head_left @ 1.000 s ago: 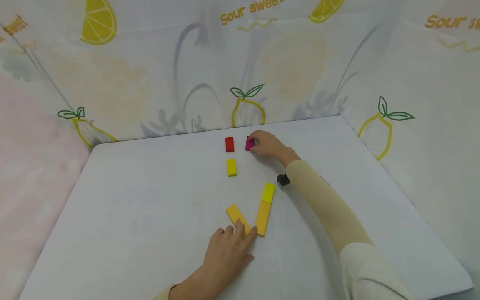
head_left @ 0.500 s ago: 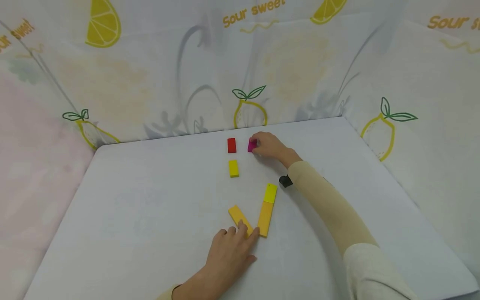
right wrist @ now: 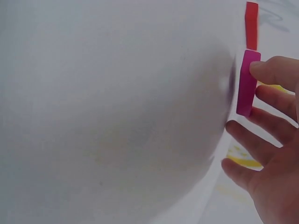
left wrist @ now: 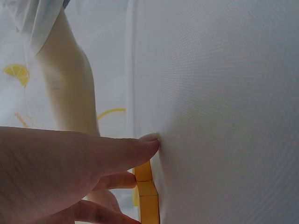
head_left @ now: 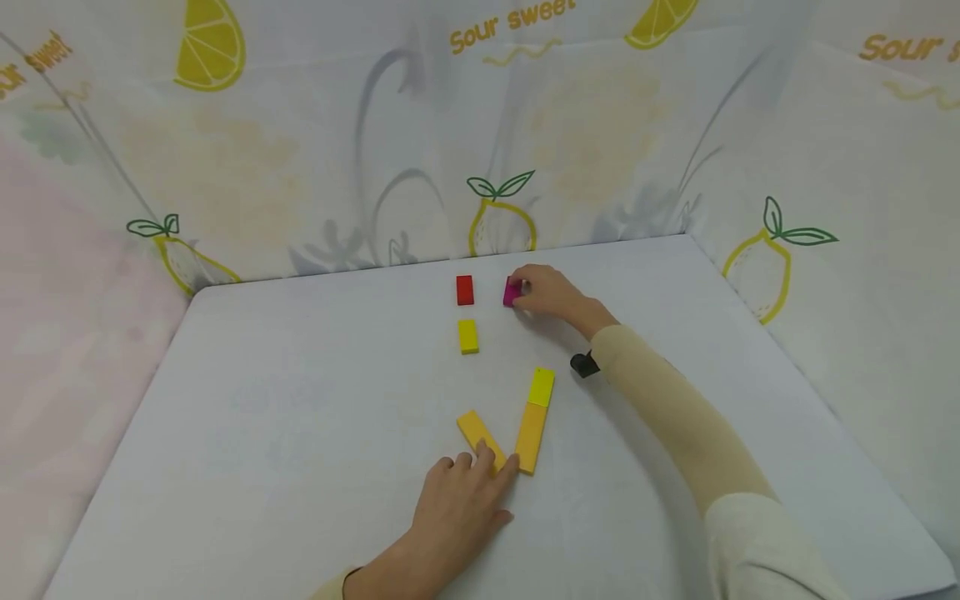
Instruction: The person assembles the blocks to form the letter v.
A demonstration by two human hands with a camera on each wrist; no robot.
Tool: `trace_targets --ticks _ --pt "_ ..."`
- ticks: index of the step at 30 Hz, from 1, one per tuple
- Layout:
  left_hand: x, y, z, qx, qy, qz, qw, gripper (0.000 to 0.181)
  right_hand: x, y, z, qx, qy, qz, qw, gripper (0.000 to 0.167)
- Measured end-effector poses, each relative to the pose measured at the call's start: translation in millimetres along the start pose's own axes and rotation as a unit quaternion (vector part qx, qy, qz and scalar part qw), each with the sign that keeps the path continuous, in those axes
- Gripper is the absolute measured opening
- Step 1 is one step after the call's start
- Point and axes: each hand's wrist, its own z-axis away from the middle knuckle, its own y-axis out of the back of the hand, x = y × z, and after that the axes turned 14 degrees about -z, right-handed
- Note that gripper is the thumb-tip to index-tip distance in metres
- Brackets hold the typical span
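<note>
In the upper centre of the head view, the right hand [head_left: 547,292] pinches a magenta block [head_left: 510,294] between thumb and fingers, which cover its right side; the right-wrist view shows more of its length, but whether it touches the white tabletop [head_left: 300,400] cannot be told. At lower centre, the left hand [head_left: 452,508] grips nothing: its index finger reaches forward to the near end of the right orange plank [head_left: 531,437], while another fingertip touches the left orange plank [head_left: 476,432], whose near end is hidden. A bright yellow tile [head_left: 541,387] adjoins the right plank's far end. The right sleeve [head_left: 675,408] partly hides a small black object [head_left: 583,364], too little shown to name. The left forearm is cut off at the bottom edge. The tabletop's back edge runs just behind the red block [head_left: 465,290] and the magenta one, with a yellow block [head_left: 468,336] nearer. White surface stretches widely across the left half, and a narrower strip lies right of the sleeve.
</note>
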Motion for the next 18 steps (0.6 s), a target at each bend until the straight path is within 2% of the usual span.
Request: trace_targets --ticks 18 --pt "-0.1 0.0 0.0 0.003 -0.003 -0.002 1.0 0.063 3.2 7.4 18.7 -0.001 0.006 0.011 0.9999 0.042"
